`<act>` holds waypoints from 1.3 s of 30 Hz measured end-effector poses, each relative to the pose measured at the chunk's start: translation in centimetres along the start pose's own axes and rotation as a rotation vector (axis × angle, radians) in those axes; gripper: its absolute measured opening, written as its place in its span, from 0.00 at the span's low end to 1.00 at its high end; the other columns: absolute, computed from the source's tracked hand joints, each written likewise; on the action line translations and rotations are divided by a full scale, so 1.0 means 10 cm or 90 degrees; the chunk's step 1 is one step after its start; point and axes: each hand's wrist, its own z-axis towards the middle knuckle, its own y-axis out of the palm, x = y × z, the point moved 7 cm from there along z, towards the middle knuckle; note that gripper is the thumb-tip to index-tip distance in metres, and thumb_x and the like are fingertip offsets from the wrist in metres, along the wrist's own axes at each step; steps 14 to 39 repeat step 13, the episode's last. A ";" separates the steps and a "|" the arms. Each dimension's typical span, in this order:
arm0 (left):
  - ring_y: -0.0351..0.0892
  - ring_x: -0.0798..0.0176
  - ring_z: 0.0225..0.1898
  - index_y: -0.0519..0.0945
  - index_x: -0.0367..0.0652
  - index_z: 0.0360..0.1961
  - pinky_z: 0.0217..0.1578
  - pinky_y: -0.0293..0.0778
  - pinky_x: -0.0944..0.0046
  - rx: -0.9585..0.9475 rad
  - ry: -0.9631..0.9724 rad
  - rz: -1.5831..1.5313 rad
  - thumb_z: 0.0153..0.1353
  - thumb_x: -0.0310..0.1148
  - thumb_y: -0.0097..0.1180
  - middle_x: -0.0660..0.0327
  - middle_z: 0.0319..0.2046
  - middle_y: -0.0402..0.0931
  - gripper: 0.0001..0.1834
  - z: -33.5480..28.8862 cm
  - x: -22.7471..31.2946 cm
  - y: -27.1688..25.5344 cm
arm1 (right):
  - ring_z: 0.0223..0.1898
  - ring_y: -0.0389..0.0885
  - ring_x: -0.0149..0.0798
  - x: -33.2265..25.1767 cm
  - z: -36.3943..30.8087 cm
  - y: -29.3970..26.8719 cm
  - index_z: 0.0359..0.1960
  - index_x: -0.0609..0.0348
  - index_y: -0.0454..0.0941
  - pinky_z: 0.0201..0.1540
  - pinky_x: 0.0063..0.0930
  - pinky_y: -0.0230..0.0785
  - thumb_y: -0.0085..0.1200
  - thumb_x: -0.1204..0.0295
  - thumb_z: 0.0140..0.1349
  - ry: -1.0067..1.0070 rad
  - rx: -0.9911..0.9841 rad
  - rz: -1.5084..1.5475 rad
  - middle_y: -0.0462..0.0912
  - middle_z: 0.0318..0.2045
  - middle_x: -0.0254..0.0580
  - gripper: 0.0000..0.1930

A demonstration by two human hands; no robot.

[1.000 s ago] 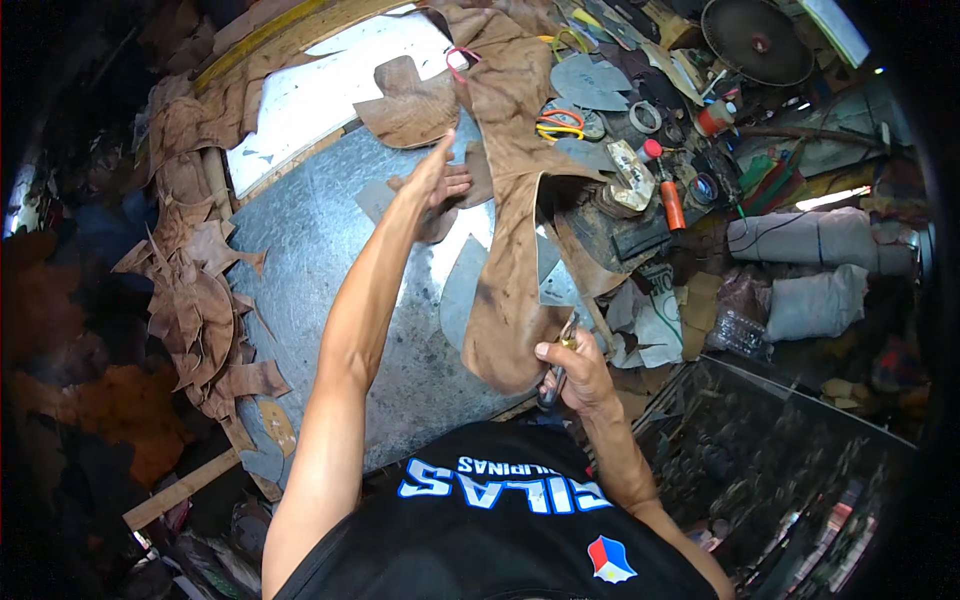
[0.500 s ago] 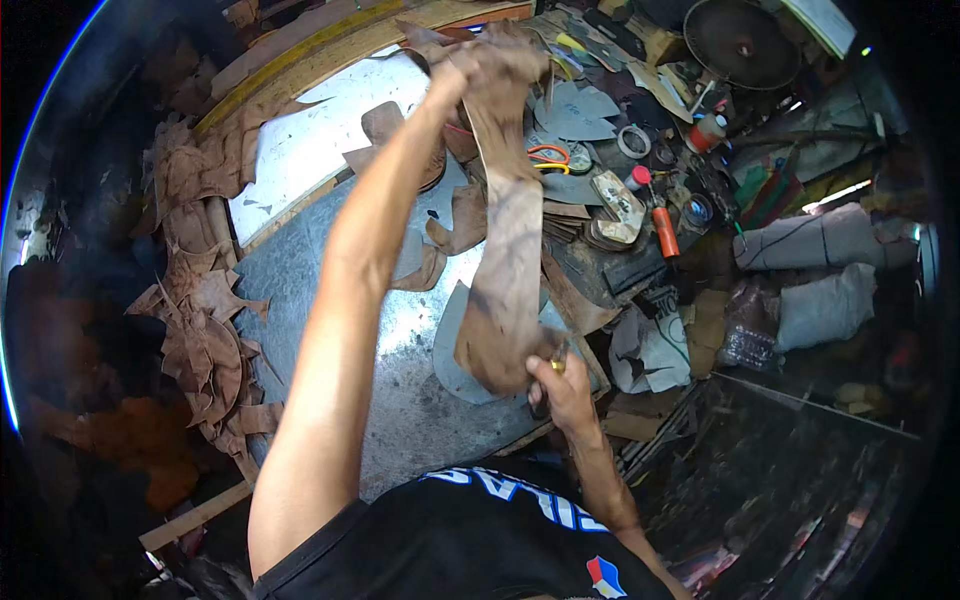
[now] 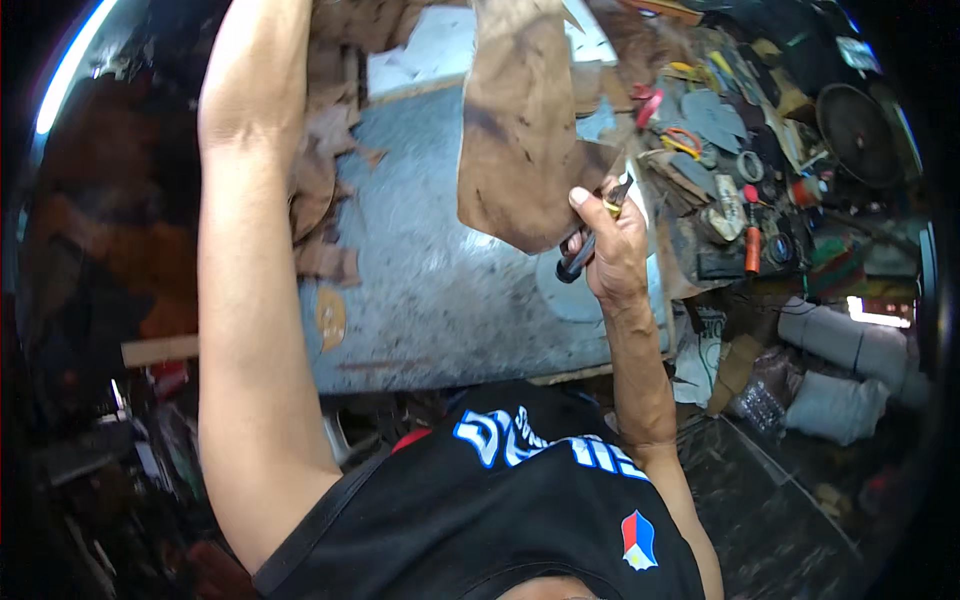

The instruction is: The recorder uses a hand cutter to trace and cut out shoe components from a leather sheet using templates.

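A long brown leather piece [image 3: 520,140] hangs over the metal-topped table, its upper end passing out of the view at the top. My right hand [image 3: 618,245] pinches its lower right edge with the thumb on top. In the same fist sits a slim black-handled tool [image 3: 574,262] with a yellow band; its exact kind is unclear. My left forearm reaches up past the upper edge, so my left hand is out of sight. Under the leather, a rounded grey pattern piece [image 3: 580,290] lies on the grey tabletop [image 3: 430,320].
Brown leather scraps [image 3: 325,190] pile along the table's left edge, and a white board [image 3: 425,50] lies at the back. To the right are orange-handled scissors [image 3: 683,142], a roll of tape [image 3: 749,166], a red-orange tool handle [image 3: 752,250] and grey cut pieces [image 3: 712,118].
My left arm has swung up and left, taking the hand out of view. The leather has risen with my right hand, which moved up and right. The whole view has shifted.
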 end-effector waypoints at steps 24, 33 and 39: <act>0.50 0.44 0.72 0.49 0.45 0.73 0.61 0.70 0.44 0.008 -0.216 -0.265 0.66 0.45 0.57 0.56 0.75 0.39 0.42 0.60 -2.41 0.07 | 0.11 0.66 0.26 2.11 -1.44 -0.71 0.47 0.59 0.69 0.13 0.23 0.62 0.56 0.71 0.64 0.342 0.090 -0.323 0.71 0.16 0.30 0.14; 0.50 0.44 0.72 0.49 0.45 0.73 0.61 0.70 0.44 0.008 -0.216 -0.265 0.66 0.45 0.57 0.56 0.75 0.39 0.42 0.60 -2.41 0.07 | 0.11 0.66 0.26 2.11 -1.44 -0.71 0.47 0.59 0.69 0.13 0.23 0.62 0.56 0.71 0.64 0.342 0.090 -0.323 0.71 0.16 0.30 0.14; 0.50 0.44 0.72 0.49 0.45 0.73 0.61 0.70 0.44 0.008 -0.216 -0.265 0.66 0.45 0.57 0.56 0.75 0.39 0.42 0.60 -2.41 0.07 | 0.11 0.66 0.26 2.11 -1.44 -0.71 0.47 0.59 0.69 0.13 0.23 0.62 0.56 0.71 0.64 0.342 0.090 -0.323 0.71 0.16 0.30 0.14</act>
